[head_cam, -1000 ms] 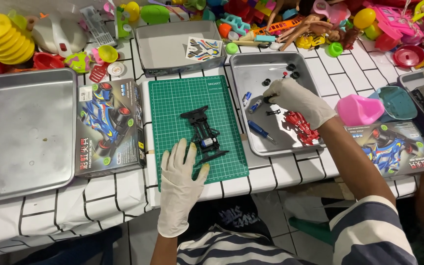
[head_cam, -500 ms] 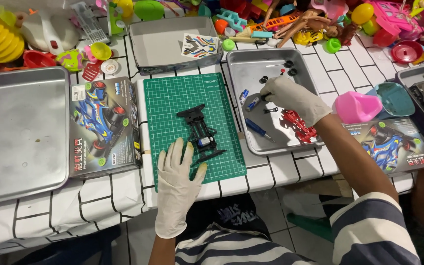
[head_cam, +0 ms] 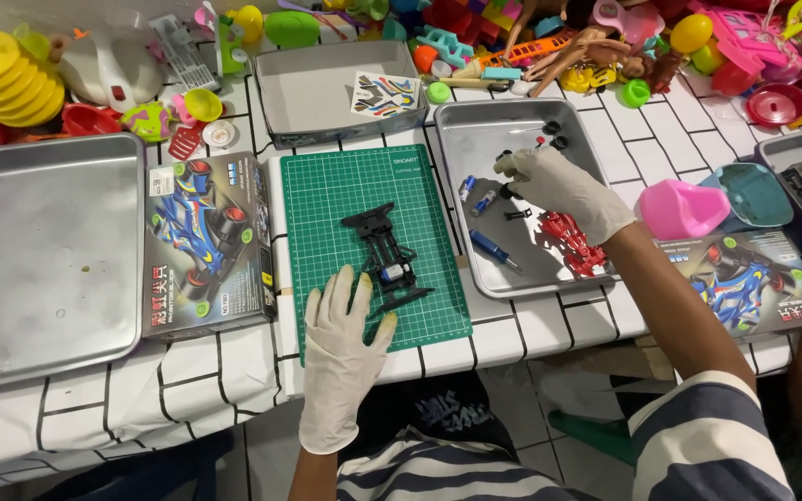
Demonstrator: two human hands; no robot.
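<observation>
Black plastic toy-car chassis (head_cam: 388, 262): lies on green gridded cutting mat (head_cam: 368, 243), its near end just beside the spread fingertips (head_cam: 365, 281) of the gloved left hand (head_cam: 341, 357), which lies flat and open. Gloved right hand (head_cam: 559, 186): inside square metal tray (head_cam: 512, 190), fingers curled over small black parts (head_cam: 505, 191); whether it grips them cannot be told.

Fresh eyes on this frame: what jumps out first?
The green cutting mat at centre, carrying a black toy car chassis, with the gloved left hand flat on its near edge. The right hand reaches into the metal tray of small parts beside a red car body. Bright plastic toys crowd the far edge.
</observation>
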